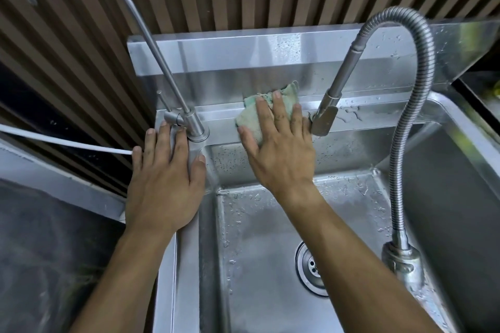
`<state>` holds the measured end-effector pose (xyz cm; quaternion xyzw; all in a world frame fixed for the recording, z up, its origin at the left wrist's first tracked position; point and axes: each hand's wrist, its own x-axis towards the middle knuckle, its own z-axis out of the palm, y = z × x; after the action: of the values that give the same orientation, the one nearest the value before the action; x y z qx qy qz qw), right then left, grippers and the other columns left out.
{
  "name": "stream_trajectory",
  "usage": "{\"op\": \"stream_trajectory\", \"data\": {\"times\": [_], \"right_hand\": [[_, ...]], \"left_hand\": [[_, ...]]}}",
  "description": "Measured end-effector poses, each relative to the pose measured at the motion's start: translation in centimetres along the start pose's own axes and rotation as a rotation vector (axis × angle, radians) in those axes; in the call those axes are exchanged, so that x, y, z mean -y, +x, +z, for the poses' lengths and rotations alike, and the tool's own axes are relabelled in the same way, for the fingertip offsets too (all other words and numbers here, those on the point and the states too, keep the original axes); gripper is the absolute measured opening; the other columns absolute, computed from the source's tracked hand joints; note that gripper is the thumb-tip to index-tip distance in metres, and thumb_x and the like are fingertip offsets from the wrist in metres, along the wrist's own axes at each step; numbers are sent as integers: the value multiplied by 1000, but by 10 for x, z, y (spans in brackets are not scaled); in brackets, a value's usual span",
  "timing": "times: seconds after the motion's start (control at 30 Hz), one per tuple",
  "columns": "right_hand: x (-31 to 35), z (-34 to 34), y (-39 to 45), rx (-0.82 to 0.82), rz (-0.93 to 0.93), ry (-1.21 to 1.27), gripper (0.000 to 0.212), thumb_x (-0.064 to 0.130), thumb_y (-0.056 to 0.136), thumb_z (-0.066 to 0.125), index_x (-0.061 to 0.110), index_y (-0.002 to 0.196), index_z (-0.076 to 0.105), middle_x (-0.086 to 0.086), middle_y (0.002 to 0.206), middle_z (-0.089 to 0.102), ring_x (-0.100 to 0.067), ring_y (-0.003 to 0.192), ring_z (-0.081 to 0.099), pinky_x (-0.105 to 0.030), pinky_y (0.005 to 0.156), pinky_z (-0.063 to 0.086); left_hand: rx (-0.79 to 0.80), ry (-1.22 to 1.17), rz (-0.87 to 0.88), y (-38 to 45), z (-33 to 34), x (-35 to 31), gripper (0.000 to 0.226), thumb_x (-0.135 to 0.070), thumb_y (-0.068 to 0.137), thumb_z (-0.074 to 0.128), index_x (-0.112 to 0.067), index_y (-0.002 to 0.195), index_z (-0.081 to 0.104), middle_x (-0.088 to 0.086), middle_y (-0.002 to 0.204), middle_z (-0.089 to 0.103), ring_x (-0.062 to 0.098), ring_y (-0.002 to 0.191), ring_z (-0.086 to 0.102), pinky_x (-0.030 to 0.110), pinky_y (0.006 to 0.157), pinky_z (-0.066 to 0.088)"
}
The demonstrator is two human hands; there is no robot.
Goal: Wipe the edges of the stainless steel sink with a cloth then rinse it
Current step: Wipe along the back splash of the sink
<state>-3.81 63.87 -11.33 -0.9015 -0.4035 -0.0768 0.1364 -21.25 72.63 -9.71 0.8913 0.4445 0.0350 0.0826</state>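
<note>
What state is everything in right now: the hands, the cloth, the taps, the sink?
Left hand: flat, open, resting on the sink's left rim.
Right hand: flat, pressing the cloth.
Cloth: crumpled, on the back ledge.
Thin tap: no water running.
Hose tap: no water running.
Sink: wet, beaded with droplets, drain open.

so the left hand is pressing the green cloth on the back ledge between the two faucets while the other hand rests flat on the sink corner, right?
Not quite: the head view shows the right hand pressing the green cloth on the back ledge between the two faucets. The left hand is the one resting flat on the sink corner, beside the slim faucet.
</note>
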Motion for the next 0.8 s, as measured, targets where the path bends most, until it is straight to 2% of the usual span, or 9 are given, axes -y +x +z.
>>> {"op": "stream_trajectory", "data": {"times": [0.13, 0.2, 0.27, 0.33, 0.43, 0.5, 0.63, 0.7, 0.8], "right_hand": [[-2, 4, -2, -83, 49, 5, 58, 51, 108, 27, 23, 159, 38, -9, 167, 31, -45, 146, 38, -51, 113, 40], [-2, 6, 4, -165, 35, 28, 43, 33, 106, 44, 15, 145, 53, -15, 148, 53, -44, 121, 55, -50, 93, 52], [-3, 10, 8, -257, 26, 113, 32, 17, 100, 52, 10, 130, 61, -15, 125, 61, -38, 102, 57, -50, 80, 53], [-2, 10, 6, -358, 25, 348, 31, 13, 101, 47, 9, 127, 63, -10, 121, 62, -31, 104, 55, -48, 87, 49], [23, -10, 0, -624, 5, 711, 31, 9, 105, 46, 6, 132, 61, -10, 133, 61, -23, 120, 53, -41, 102, 42], [44, -20, 17, -723, -129, 647, 36, 10, 104, 48, 3, 137, 60, -16, 142, 57, -26, 125, 53, -38, 103, 40], [57, -5, 69, -568, -279, 282, 48, 20, 107, 48, 15, 155, 46, -10, 165, 37, -34, 150, 36, -45, 115, 36], [45, 0, 78, -540, -218, 287, 51, 26, 110, 41, 17, 160, 35, -9, 169, 26, -35, 157, 19, -48, 125, 23], [16, -11, 84, -604, 57, 443, 53, 25, 112, 31, 13, 163, 24, -13, 172, 12, -37, 159, 3, -43, 131, 2]], "left_hand": [[5, 20, 3, -1, -1, 0, 77, -58, 97, 1, -24, 167, 6, 2, 174, -10, 22, 160, -11, 44, 128, -10], [1, 19, 8, -2, 0, -1, 78, -59, 97, 1, -24, 167, 6, 2, 174, -9, 22, 160, -10, 44, 127, -11], [-16, 15, 9, -2, 0, -3, 79, -59, 97, 4, -22, 166, 11, 4, 175, -3, 24, 161, -6, 45, 128, -7], [-23, 19, 8, -1, 1, -4, 80, -59, 97, 4, -20, 166, 14, 5, 175, 0, 25, 161, -4, 46, 129, -4], [-24, 25, 10, -1, 2, -5, 82, -61, 96, 0, -20, 167, 12, 5, 175, -2, 24, 161, -6, 45, 129, -5], [-37, 26, 5, -1, 4, -4, 82, -61, 96, 1, -21, 167, 12, 5, 175, -2, 24, 161, -6, 45, 129, -5], [-34, 24, 2, -1, 4, -2, 84, -63, 94, 0, -23, 167, 13, 3, 175, -1, 23, 161, -5, 45, 130, -3], [-36, 20, 3, 0, 3, -2, 85, -64, 94, 0, -23, 167, 13, 3, 175, -1, 22, 161, -6, 45, 130, -4], [-36, 18, 6, -1, 4, -3, 86, -65, 93, -1, -23, 166, 14, 3, 175, 0, 22, 161, -6, 44, 129, -5]]}}
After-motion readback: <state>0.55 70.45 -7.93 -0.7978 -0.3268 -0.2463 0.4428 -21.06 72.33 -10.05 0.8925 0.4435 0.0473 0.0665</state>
